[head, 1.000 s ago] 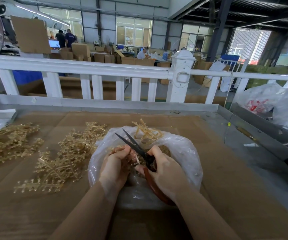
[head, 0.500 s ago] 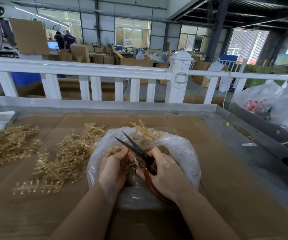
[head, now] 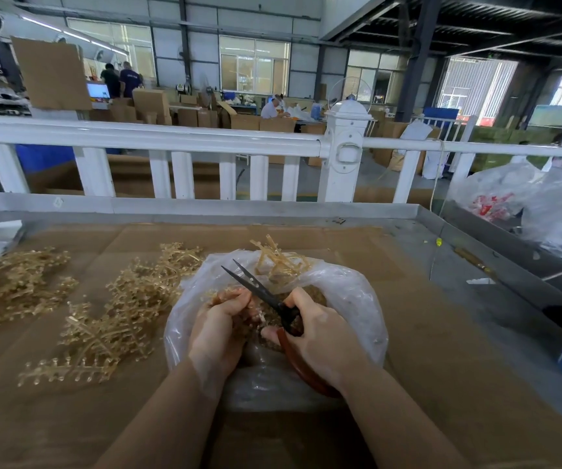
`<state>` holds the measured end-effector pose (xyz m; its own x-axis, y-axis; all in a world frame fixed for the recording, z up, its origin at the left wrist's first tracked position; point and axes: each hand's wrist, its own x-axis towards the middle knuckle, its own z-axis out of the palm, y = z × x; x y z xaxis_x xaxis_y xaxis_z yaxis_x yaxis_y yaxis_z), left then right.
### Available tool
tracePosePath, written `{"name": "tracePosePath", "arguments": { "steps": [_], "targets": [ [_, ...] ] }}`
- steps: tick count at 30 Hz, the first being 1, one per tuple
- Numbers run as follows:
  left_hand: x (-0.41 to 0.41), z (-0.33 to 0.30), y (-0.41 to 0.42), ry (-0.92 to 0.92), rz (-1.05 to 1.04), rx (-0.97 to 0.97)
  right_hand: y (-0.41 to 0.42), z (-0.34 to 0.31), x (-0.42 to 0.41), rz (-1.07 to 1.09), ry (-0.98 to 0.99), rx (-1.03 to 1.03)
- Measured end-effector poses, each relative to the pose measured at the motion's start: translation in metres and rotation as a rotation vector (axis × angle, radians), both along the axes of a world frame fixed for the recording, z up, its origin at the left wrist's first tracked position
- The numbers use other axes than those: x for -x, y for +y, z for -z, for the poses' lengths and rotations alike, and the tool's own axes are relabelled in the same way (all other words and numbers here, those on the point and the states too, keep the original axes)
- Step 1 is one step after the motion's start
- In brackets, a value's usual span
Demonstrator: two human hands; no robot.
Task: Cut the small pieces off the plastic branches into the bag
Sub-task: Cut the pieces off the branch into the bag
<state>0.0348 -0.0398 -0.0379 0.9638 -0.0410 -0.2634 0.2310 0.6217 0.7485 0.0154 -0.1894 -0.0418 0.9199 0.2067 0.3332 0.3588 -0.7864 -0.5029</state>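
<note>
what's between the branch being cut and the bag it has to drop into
Nothing visible. The left hand holds the branch piece right over the open bag, and the scissors in the right hand work inside its mouth.

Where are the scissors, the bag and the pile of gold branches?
scissors [head: 260,292]: head view, on the dark blades.
bag [head: 350,296]: head view, on its clear right rim.
branches [head: 130,309]: head view, middle of the pile left of the bag.
</note>
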Motion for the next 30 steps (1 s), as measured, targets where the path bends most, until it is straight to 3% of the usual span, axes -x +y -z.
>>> {"name": "tracePosePath", "arguments": {
  "steps": [17,26,30],
  "targets": [
    [-0.002,0.002,-0.001,-0.021,-0.007,-0.031,-0.003,0.001,0.000,0.006,-0.002,-0.029],
    [-0.002,0.010,-0.008,-0.167,-0.121,-0.163,-0.003,0.009,0.000,0.066,-0.061,-0.076],
    [-0.003,0.013,-0.003,-0.162,-0.057,-0.126,-0.001,0.015,0.002,0.108,-0.120,-0.046]
  ]
}}
